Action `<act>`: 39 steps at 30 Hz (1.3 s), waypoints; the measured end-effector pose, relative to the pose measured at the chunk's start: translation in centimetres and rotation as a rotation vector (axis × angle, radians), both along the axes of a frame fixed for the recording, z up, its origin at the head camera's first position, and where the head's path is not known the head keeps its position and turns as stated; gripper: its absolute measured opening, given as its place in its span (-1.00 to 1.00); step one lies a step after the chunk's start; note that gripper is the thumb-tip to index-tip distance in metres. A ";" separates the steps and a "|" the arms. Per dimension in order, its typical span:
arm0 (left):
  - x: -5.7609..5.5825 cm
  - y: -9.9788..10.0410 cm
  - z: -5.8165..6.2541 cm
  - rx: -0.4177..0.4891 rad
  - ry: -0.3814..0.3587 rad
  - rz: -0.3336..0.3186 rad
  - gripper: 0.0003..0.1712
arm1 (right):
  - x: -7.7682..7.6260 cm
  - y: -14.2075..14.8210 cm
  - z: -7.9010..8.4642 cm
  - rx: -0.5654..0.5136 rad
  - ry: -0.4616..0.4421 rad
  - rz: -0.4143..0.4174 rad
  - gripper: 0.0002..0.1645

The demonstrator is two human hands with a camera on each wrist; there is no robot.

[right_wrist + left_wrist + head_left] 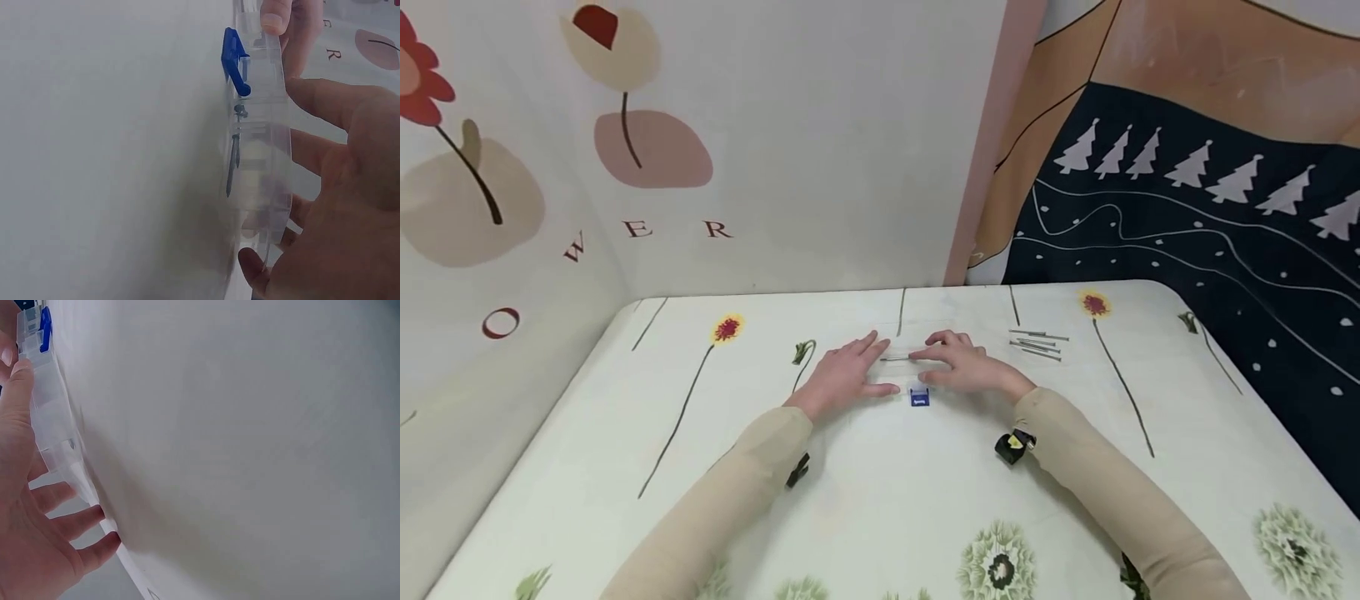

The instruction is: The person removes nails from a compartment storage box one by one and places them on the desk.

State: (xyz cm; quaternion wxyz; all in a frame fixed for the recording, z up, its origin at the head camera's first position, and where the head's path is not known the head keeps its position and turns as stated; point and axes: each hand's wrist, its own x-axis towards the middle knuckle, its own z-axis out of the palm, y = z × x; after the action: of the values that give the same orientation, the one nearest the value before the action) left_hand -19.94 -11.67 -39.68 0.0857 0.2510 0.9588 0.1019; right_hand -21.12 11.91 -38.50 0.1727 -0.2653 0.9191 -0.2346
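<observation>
A clear plastic organizer box lies on the table between the two hands, some nails showing through its wall. Its blue latch sticks out from the front side, angled away from the wall in the right wrist view. My left hand rests at the box's left part, fingers spread and thumb on the near edge. On the lid's right part, my right hand has its fingertips touching the surface, the index extended beside a nail seen in the head view.
Several loose nails lie right of the right hand on the flower-printed tablecloth. A printed curtain hangs behind the table, and a dark one with white trees at the right.
</observation>
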 end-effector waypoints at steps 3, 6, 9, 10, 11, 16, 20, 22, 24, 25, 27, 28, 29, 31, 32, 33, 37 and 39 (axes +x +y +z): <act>0.1 0.1 -0.1 -0.006 0.007 0.005 -0.01 | 0.2 -0.3 0.0 0.018 -0.004 -0.005 -0.42; 0.1 0.0 -0.1 0.001 0.023 0.004 -0.01 | 0.2 -0.6 0.0 0.019 0.002 -0.020 -0.45; 0.2 -0.1 -0.1 0.010 0.024 0.000 -0.01 | 0.2 -0.9 0.0 0.015 -0.001 -0.031 -0.48; 0.2 -0.1 -0.1 0.010 0.023 -0.003 -0.01 | 0.2 -1.0 0.0 0.012 0.001 -0.033 -0.49; 0.2 -0.1 0.0 0.008 0.022 -0.006 -0.01 | 0.2 -1.1 0.1 0.009 0.003 -0.035 -0.50; 0.0 -0.3 0.2 -0.004 0.035 -0.006 0.00 | 0.1 -1.1 0.2 -0.016 -0.002 -0.047 -0.53; -0.2 -0.2 0.2 0.018 0.050 -0.008 -0.02 | -0.1 -0.9 -0.1 -0.042 -0.002 -0.074 -0.55; -0.1 -0.1 0.1 0.021 0.043 -0.014 -0.02 | -0.1 -0.8 -0.3 -0.053 -0.010 -0.084 -0.55; 0.0 -0.1 -0.1 0.013 0.029 -0.020 -0.02 | 0.0 -0.7 -0.6 -0.058 -0.025 -0.091 -0.55; 0.1 -0.1 -0.2 0.007 0.019 -0.019 -0.02 | 0.0 -0.8 -0.7 -0.059 -0.034 -0.091 -0.55; 0.3 -0.2 -0.3 0.001 0.014 -0.013 -0.02 | 0.1 -0.9 -0.9 -0.064 -0.044 -0.092 -0.56; 0.3 -0.3 -0.3 0.000 0.018 -0.007 -0.01 | 0.1 -1.0 -0.9 -0.071 -0.043 -0.093 -0.56; 0.3 -0.3 -0.3 0.002 0.028 -0.004 -0.02 | 0.1 -1.0 -0.9 -0.078 -0.040 -0.096 -0.58; 0.3 -0.3 -0.2 0.009 0.042 -0.006 -0.02 | 0.1 -1.1 -0.8 -0.086 -0.034 -0.107 -0.61; 0.2 -0.3 -0.2 0.013 0.048 -0.011 -0.02 | 0.1 -1.1 -0.7 -0.086 -0.035 -0.112 -0.62; 0.2 -0.3 -0.2 0.014 0.050 -0.016 -0.02 | 0.1 -1.1 -0.7 -0.087 -0.036 -0.116 -0.64; 0.0 -0.1 -0.2 0.014 0.045 -0.031 -0.01 | -0.1 -1.1 -0.4 -0.073 -0.060 -0.112 -0.66; 0.0 0.0 -0.1 0.011 0.036 -0.026 -0.01 | -0.3 -1.1 -0.2 -0.064 -0.074 -0.103 -0.66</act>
State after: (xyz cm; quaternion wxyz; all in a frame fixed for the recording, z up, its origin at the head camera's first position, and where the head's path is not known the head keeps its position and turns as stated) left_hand -19.97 -11.71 -39.81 0.0686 0.2659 0.9562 0.1014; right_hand -21.38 10.80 -38.75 0.1857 -0.2143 0.9166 -0.2818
